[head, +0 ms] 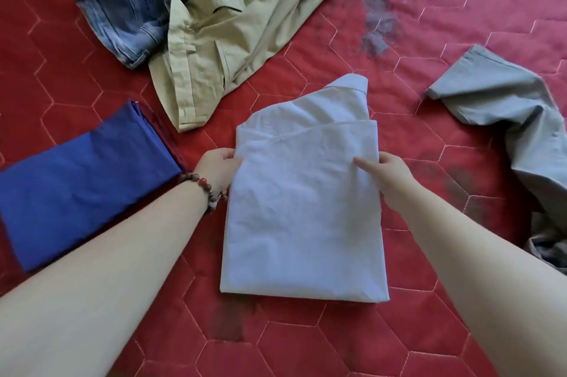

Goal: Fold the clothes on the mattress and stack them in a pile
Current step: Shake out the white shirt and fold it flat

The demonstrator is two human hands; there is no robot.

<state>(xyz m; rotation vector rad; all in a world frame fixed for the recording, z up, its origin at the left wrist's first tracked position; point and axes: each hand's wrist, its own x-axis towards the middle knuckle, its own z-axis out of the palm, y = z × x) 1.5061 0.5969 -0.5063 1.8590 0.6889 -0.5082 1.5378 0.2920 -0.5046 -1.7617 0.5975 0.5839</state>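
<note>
The folded blue pile (82,180) lies left of both hands, nearest the left hand (219,166). Between them on the mattress (306,346), the pale shirt (303,208) runs lengthwise away; left hand and right hand (389,175) pinch its 2 side edges.

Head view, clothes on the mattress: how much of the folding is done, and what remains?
Done: a folded blue garment lies flat at the left. In hand: the left hand and right hand grip the side edges of the pale shirt, already folded into a rectangle but not yet stacked. Left: the jeans, khaki garment and grey garment lie unfolded on the red mattress.
</note>
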